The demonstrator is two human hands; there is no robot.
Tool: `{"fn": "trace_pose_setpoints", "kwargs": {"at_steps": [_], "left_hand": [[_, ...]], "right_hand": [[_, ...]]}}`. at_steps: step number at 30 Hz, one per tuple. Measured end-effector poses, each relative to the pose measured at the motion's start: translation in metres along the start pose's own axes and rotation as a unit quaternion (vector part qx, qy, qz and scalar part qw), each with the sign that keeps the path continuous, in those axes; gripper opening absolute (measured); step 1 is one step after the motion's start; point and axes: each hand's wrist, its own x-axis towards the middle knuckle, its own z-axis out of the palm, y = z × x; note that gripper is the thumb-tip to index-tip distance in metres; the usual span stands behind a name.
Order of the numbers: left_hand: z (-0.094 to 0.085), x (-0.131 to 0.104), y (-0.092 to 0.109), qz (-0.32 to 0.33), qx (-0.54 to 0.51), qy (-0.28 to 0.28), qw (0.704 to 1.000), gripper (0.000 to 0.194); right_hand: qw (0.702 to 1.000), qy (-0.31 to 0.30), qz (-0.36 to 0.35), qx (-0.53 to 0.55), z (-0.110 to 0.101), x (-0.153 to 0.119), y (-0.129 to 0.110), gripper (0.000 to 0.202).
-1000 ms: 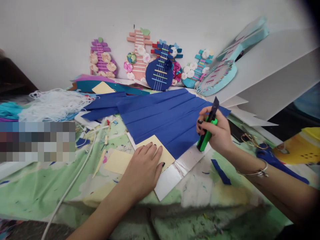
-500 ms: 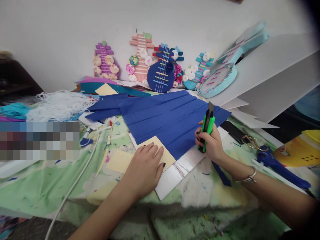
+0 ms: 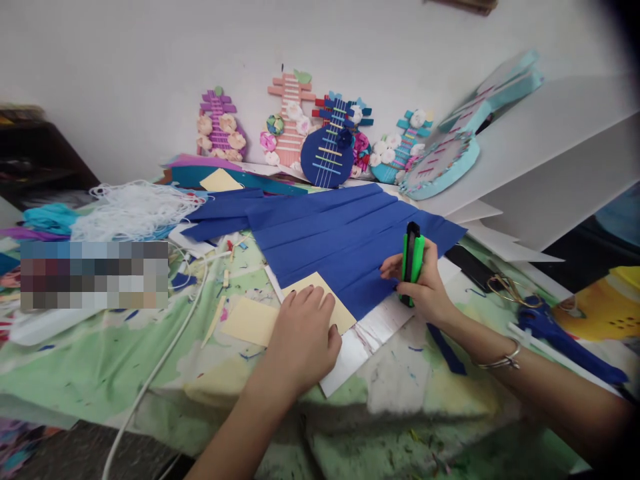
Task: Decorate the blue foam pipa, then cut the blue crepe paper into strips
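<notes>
My right hand grips a green and black utility knife upright over the right part of a blue sheet. No blade shows above its top end. My left hand lies flat, fingers stretched, on a pale yellow piece that overlaps the blue sheet's near corner. Beneath the blue sheet, a white board sticks out at the front. Another pale yellow piece rests left of my left hand, partly behind it. A narrow blue strip lies below my right wrist.
Decorated lute-shaped crafts, one of them blue, lean along the wall. White cord is heaped at the left. On the right are scissors, a blue glue gun and a black phone-like object. A white cable crosses the green tablecloth.
The knife's blade, out before, no longer shows. My right hand has shifted its grip, with fingers more extended. My left hand stays on the yellow piece. The whole view has shifted slightly.
</notes>
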Motion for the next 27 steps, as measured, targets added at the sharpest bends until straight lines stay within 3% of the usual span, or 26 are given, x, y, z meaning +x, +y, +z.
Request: {"fn": "trace_pose_setpoints", "kwargs": {"at_steps": [6,16,20,24,27], "left_hand": [[0.005,-0.002,-0.001,-0.012,-0.013,0.024,1.000,0.026],[0.018,-0.007,-0.004,-0.019,-0.026,0.070,0.997,0.032],[0.020,-0.008,-0.004,-0.023,-0.031,0.068,0.997,0.036],[0.022,-0.010,-0.003,-0.025,-0.035,0.058,0.997,0.043],[0.024,-0.010,-0.002,-0.026,-0.032,0.048,0.998,0.045]], "right_hand": [[1.000,-0.011,-0.002,0.001,0.000,-0.001,0.001,0.076],[0.997,0.016,0.036,-0.069,0.002,-0.010,0.000,0.043],[0.991,0.017,0.061,-0.114,-0.003,-0.013,0.004,0.049],[0.994,-0.018,0.105,-0.039,-0.006,-0.012,-0.006,0.056],[0.984,-0.082,0.155,0.025,-0.006,-0.009,-0.020,0.042]]}}
